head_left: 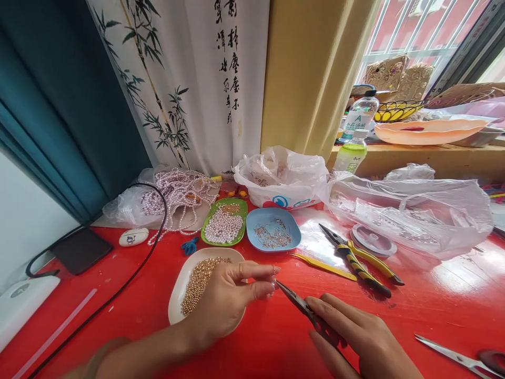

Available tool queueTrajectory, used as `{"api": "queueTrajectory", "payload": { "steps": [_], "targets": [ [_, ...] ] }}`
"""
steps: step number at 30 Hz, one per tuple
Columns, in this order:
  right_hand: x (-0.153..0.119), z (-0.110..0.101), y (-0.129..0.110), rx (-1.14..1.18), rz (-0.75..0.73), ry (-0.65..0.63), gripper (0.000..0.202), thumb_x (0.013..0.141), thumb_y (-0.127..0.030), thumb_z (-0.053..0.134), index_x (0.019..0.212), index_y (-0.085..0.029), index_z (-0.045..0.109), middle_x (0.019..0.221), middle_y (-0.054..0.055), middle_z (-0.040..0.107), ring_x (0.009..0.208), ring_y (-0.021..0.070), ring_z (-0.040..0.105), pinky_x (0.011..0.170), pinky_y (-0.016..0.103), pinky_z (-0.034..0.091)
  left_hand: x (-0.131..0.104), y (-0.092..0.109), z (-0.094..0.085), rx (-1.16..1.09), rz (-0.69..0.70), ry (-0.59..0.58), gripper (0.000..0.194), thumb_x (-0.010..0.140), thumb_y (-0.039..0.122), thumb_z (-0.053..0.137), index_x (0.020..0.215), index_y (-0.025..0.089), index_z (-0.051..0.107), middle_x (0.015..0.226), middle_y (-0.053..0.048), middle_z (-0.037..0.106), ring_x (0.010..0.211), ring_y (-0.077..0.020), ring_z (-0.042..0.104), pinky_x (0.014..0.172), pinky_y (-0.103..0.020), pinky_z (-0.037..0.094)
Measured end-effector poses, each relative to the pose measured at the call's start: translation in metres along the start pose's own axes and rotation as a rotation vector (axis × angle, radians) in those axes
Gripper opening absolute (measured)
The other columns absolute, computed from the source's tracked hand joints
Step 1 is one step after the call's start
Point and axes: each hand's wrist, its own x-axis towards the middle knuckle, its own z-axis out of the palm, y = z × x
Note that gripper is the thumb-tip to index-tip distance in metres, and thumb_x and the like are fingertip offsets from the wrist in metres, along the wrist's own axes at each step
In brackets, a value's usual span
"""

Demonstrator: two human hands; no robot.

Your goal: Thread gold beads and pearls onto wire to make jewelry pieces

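Observation:
Over the right side of a white dish [173, 305] of gold beads [200, 279], my left hand [232, 295] pinches a tiny piece of beadwork [273, 281] between thumb and fingers; its details are too small to make out. My right hand [355, 331] grips a pair of dark needle-nose pliers [302, 305]. The plier tips point left and meet the beadwork at my left fingertips. Whether the jaws are closed on it I cannot tell. Behind my hands stand a green tray [205, 241] of pale pink beads [224, 223] and a blue tray [260, 245] of small metal findings [272, 235].
Yellow tweezers [323, 267], yellow-black pliers [357, 263] and a clear spool [373, 240] lie right of the trays. Scissors [453, 355] rest at front right. Plastic bags [410, 210] and strings of pink beads [177, 195] line the back. A black cable [134, 273] crosses the left.

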Motion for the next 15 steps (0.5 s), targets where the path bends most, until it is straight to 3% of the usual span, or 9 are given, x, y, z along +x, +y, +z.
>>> {"api": "queueTrajectory", "payload": {
  "steps": [10,15],
  "targets": [
    [-0.0017,-0.0036,0.0062,-0.157,-0.085,0.024,0.029,0.086,-0.019,0.034,0.092,-0.014,0.062,0.074,0.009,0.067,0.065,0.0168,0.066,0.052,0.021,0.052,-0.0015,-0.0013,-0.0031,0.198,0.244,-0.024,0.019,0.066,0.015,0.067,0.083,0.024,0.072,0.072,-0.002,0.068,0.069,-0.0136,0.062,0.066,-0.024,0.052],
    [-0.0014,-0.0025,0.005,-0.171,-0.087,0.046,0.03,0.088,-0.021,0.032,0.092,-0.015,0.062,0.073,0.008,0.067,0.064,0.0166,0.066,0.052,0.02,0.052,-0.002,-0.0038,-0.0043,0.25,0.293,-0.05,0.021,0.069,0.013,0.066,0.087,0.023,0.071,0.075,-0.003,0.069,0.07,-0.0146,0.063,0.067,-0.025,0.053]
  ]
}}
